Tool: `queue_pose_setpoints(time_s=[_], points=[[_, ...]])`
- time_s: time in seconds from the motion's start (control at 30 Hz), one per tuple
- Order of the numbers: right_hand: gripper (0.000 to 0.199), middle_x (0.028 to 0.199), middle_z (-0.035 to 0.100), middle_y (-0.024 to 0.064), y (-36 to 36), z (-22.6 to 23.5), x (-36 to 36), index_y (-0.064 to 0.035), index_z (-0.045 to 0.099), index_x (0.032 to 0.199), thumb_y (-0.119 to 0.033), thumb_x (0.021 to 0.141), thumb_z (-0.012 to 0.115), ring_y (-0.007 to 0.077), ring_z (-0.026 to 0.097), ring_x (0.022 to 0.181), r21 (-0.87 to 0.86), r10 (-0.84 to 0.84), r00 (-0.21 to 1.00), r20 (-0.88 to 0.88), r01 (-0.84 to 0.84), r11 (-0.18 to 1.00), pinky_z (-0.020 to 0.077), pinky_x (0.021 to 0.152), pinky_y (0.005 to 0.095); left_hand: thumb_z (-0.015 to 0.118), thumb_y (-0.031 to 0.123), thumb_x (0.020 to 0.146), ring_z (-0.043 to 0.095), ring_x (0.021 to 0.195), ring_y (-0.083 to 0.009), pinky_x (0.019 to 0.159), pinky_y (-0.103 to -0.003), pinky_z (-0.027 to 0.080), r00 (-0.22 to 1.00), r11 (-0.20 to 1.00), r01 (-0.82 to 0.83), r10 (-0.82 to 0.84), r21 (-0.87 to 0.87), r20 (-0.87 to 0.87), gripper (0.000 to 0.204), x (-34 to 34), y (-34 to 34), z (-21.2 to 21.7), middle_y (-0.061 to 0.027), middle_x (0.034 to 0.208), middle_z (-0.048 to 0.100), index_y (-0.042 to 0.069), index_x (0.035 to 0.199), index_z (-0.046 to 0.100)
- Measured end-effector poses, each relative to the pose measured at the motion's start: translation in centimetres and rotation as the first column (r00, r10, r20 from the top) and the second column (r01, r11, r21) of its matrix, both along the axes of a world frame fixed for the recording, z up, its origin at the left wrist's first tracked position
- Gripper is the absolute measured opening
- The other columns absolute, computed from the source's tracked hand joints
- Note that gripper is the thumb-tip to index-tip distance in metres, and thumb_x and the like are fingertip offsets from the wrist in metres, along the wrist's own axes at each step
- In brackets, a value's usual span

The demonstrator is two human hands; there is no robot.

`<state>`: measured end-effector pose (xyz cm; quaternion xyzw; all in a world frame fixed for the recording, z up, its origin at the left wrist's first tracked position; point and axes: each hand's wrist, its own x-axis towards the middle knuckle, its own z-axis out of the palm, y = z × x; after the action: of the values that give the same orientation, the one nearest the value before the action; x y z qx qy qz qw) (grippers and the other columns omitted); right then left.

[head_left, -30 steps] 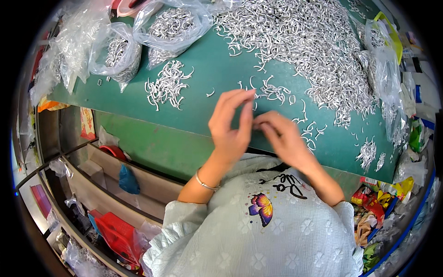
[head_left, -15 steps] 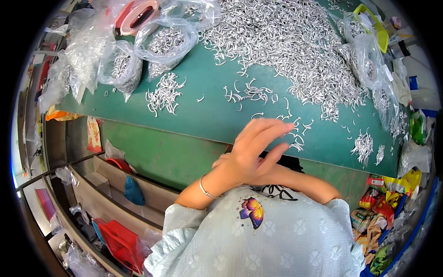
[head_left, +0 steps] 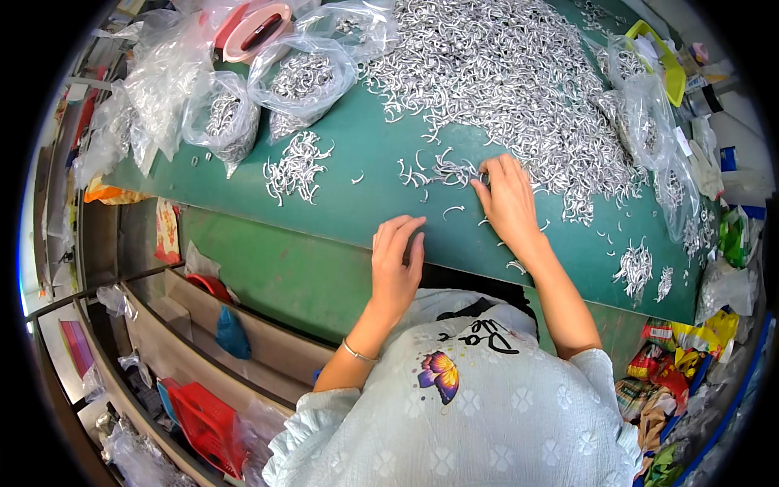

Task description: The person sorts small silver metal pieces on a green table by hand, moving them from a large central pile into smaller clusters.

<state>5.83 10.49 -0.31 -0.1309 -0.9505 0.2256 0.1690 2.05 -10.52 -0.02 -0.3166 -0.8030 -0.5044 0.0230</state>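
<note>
A large heap of small curved silver metal pieces point(head_left: 519, 89) covers the far part of the green table point(head_left: 365, 211). My right hand point(head_left: 510, 199) reaches to the heap's near edge, fingers bent down beside a little cluster of curved pieces point(head_left: 451, 168). Its thumb stands apart from the fingertips, and whether they touch a piece I cannot make out. Over the table's front edge hovers my left hand point(head_left: 395, 266), loosely bent, thumb away from the fingers and nothing in it. A separate small pile point(head_left: 297, 169) lies to the left, with another point(head_left: 634, 269) at the right.
Clear plastic bags point(head_left: 304, 81) of metal pieces stand at the back left near a pink dish point(head_left: 256, 32) holding a dark red tool. More bags point(head_left: 649, 122) and a yellow-green basket point(head_left: 661, 61) line the right side. A red basket point(head_left: 207, 426) sits low on the left.
My hands were crossed, the left over the right, near the table edge. Now they are apart: the right has moved forward to the pieces, the left has drawn back leftward.
</note>
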Motion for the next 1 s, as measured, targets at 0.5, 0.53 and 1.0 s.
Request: queue_pose_setpoints(time_s=[0.5,0.53,1.0], points=[[0.014,0.093,0.056,0.0149,-6.7,1.6,-0.9,0.0019,0.058,0.096,0.006,0.083,0.063,0.0322,0.062,0.082,-0.569,0.253,0.967,0.027,-0.194,0.799,0.0504,0.07,0.0382,0.071,0.006,0.08,0.053,0.09,-0.0244,0.081,-0.039,0.034,0.994,0.96,-0.06,0.033,-0.274,-0.102,0.02,-4.7,1.2,-1.7,-0.0057,0.096,0.056,0.007,0.099,0.065],[0.016,0.093,0.056,0.0143,-6.7,1.6,-0.8,0.0018,0.058,0.097,0.006,0.083,0.063,0.0318,0.062,0.082,-0.565,0.283,0.959,0.03,-0.217,0.796,0.0504,0.07,0.0383,0.071,0.006,0.08,0.053,0.092,-0.0245,0.082,-0.039,0.034,0.993,0.953,-0.071,0.04,-0.295,-0.11,0.019,-5.0,0.6,-1.7,-0.0058,0.097,0.057,0.007,0.099,0.065],[0.018,0.101,0.055,0.0096,-2.3,1.5,-2.4,-0.004,0.061,0.092,-0.004,0.077,0.071,0.0295,0.05,0.094,-0.012,0.116,0.993,0.009,-0.115,0.993,0.0391,0.077,0.039,0.077,0.008,0.074,0.054,0.098,-0.0258,0.087,-0.039,0.038,1.0,0.978,0.012,-0.017,-0.207,-0.019,0.031,-3.1,-1.2,-1.8,-0.0073,0.106,0.056,0.008,0.104,0.067]])
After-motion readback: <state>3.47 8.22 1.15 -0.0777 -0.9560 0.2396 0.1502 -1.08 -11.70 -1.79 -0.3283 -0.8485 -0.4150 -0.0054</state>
